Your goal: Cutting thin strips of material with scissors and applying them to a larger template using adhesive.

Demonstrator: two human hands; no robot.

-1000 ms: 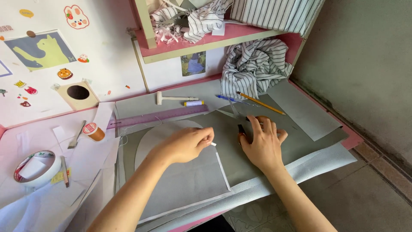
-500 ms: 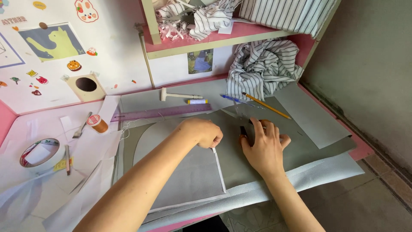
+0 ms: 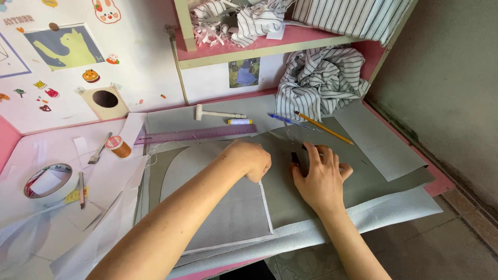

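Fingers (image 3: 316,155) of the right hand (image 3: 322,179) press flat on grey fabric (image 3: 373,179); left hand (image 3: 251,159), clenched beside the pattern piece (image 3: 223,207), should trace its edge steadily.

Ruler (image 3: 194,136) behind fabric panel (image 3: 228,207), tape roll (image 3: 45,182) far left, pencil (image 3: 324,128) behind right hand (image 3: 322,179)

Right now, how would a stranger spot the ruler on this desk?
Start at the grey fabric spread over the pink desk. Along its far edge, beyond the left hand, lies the ruler: long, flat, see-through purple, unlike the small white hammer behind it.
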